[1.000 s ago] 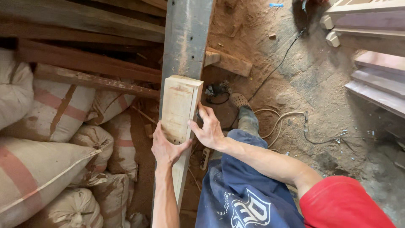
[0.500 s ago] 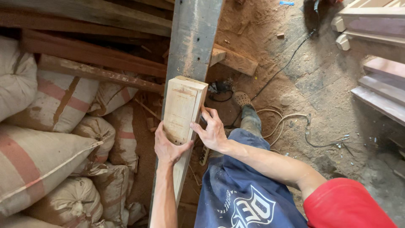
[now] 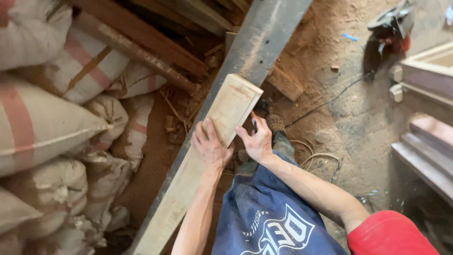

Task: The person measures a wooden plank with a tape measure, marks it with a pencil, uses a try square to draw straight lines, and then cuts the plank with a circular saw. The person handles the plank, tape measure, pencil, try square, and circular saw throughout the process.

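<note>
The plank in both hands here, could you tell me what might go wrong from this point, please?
1. The plank is steadied by the left hand and right hand near its top end only; it might slide along the beam.
2. A foot sits right below, so a slip could hit it.
3. Cables there might trip.

Wooden block (image 3: 232,107) set on a plank (image 3: 181,196), lying along a steel beam (image 3: 264,35) — sacks (image 3: 52,127) stacked left, cable (image 3: 321,158) on floor right; left hand (image 3: 210,147) and right hand (image 3: 257,141) flank the block.
</note>
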